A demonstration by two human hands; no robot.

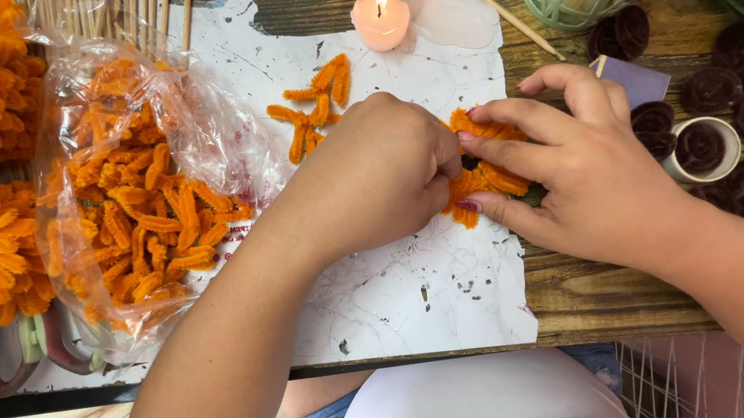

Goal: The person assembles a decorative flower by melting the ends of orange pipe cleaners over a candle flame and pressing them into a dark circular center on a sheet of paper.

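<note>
Clear plastic bag (132,181) of orange fuzzy loops, left of centre. Orange chenille flower (485,168), dark centre, partly built, centre frame on white sheet (415,295). Left hand (382,172) clenched, pinching its petals; right hand (579,168) grasping its right edge. Lit pink candle (380,18), top centre. Bare sheet toward the near table edge.

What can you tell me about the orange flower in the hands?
The flower is made of fuzzy orange loops like bent pipe cleaners, set in a ring around a dark middle. It lies flat on the white sheet, looking partly built. The left hand covers its left side and pinches it; the right hand presses its petals with fingers. Much is hidden.
</note>
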